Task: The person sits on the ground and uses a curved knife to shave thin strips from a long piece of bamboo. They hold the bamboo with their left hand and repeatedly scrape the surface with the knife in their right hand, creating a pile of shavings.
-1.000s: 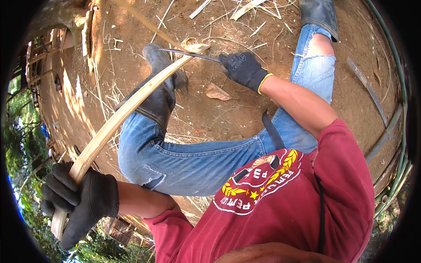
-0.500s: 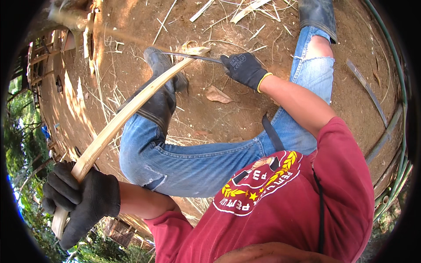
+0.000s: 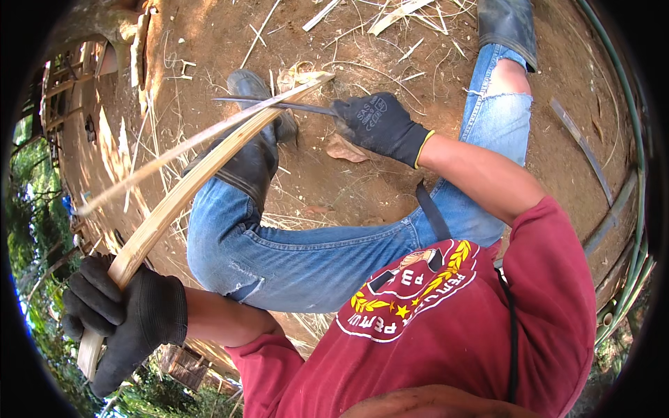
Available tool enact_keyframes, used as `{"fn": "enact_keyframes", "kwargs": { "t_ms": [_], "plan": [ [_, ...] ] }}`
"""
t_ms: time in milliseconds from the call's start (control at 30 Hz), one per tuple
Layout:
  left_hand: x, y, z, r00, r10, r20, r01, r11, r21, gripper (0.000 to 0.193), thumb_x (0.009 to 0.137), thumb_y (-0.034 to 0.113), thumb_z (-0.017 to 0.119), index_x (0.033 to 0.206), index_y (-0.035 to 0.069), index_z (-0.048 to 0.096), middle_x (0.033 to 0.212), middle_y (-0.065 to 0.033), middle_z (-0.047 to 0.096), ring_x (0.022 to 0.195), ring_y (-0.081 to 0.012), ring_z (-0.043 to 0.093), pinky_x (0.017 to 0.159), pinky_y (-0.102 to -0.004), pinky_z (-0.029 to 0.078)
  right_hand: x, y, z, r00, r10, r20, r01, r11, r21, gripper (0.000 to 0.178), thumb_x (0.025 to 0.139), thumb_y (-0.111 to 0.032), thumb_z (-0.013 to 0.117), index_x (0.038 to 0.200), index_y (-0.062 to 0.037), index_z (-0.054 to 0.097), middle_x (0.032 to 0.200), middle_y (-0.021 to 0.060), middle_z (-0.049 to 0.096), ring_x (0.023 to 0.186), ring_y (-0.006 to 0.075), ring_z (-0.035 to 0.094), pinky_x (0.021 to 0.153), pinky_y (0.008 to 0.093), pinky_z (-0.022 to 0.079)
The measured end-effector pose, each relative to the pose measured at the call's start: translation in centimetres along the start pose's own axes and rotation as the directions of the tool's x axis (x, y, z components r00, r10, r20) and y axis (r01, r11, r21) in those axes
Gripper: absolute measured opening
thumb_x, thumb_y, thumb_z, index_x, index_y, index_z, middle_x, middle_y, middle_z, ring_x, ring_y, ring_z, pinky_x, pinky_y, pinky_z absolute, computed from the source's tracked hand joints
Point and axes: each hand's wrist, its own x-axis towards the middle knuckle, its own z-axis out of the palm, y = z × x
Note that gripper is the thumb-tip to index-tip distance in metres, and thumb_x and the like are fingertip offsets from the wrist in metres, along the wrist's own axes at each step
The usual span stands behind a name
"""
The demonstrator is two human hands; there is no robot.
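Note:
In a black glove, my left hand [image 3: 132, 317] is closed round the near end of a long, pale bamboo strip [image 3: 191, 188], which slants up to the right. A thinner sliver [image 3: 157, 164] splits away along its left side; the two pieces meet at the far tip. My right hand [image 3: 380, 125], also gloved in black, is closed on a knife, its handle hidden in the fist. The narrow dark knife blade [image 3: 303, 107] points left and lies across the split, close to the joined tip, above my left boot [image 3: 247, 83].
Bamboo shavings [image 3: 418, 17] and a dry leaf [image 3: 346, 148] lie on the brown dirt. A flat grey strip [image 3: 582, 143] rests at the right, beside long green poles [image 3: 631, 104]. My bent leg in jeans [image 3: 313, 268] stretches beneath the bamboo.
The knife has moved down and slightly left along the bamboo. The sliver, a blur higher up before, has swung down beside the main strip. My left hand keeps its grip, shifting only slightly.

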Motion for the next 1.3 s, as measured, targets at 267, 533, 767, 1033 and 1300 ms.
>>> {"fn": "enact_keyframes", "kwargs": {
  "t_ms": [267,533,767,1033,1300],
  "plan": [
    [0.3,-0.1,0.2,1.0,-0.002,-0.005,0.002,1.0,0.009,0.084,0.057,0.084,0.067,0.086,0.008,0.048,0.06,0.0063,0.03,0.044,-0.0052,0.024,0.042,-0.0205,0.018,0.8,5.7,4.1,0.998,0.068,0.014,-0.065,0.989,-0.136,0.024,0.088,-0.025,0.055,0.106,-0.009,0.057,0.078,0.0108,0.067,0.07,0.0286,0.068,0.059,0.0448,0.052],
    [0.3,-0.1,0.3,1.0,-0.002,-0.03,0.003,0.999,0.049,0.083,0.058,0.084,0.067,0.085,0.009,0.048,0.059,0.0066,0.029,0.044,-0.0052,0.023,0.042,-0.0207,0.018,0.5,5.0,3.9,0.998,0.063,0.0,-0.062,0.99,-0.128,0.024,0.089,-0.026,0.055,0.106,-0.0088,0.057,0.079,0.0109,0.067,0.071,0.0299,0.067,0.06,0.0441,0.052],
    [0.3,0.2,-0.4,0.994,-0.064,0.086,0.077,0.983,-0.164,0.089,0.057,0.093,0.054,0.082,0.008,0.046,0.058,0.0054,0.026,0.044,-0.0074,0.021,0.043,-0.0229,0.016,1.1,-1.6,0.6,0.999,-0.005,-0.049,0.006,0.999,0.031,0.023,0.089,-0.028,0.056,0.099,-0.0081,0.057,0.079,0.0118,0.064,0.068,0.0311,0.066,0.056,0.0442,0.051],
    [-0.6,-0.2,1.3,0.996,0.066,-0.058,-0.055,0.983,0.175,0.082,0.059,0.081,0.07,0.087,0.008,0.047,0.061,0.0066,0.03,0.045,-0.0049,0.024,0.044,-0.0205,0.019,0.9,2.8,4.2,0.968,0.246,0.048,-0.244,0.968,-0.058,0.018,0.091,-0.02,0.048,0.101,-0.0103,0.059,0.077,0.0123,0.068,0.069,0.0306,0.068,0.061,0.0461,0.053],
    [0.6,0.0,-0.4,1.0,0.001,-0.002,-0.001,1.0,0.026,0.089,0.056,0.093,0.053,0.081,0.008,0.045,0.058,0.0053,0.026,0.045,-0.0078,0.02,0.043,-0.0236,0.016,0.9,3.5,4.8,0.969,0.233,0.077,-0.227,0.971,-0.08,0.033,0.091,-0.029,0.053,0.117,-0.0085,0.057,0.081,0.0128,0.068,0.07,0.0304,0.067,0.059,0.0446,0.051]
  ]
}}
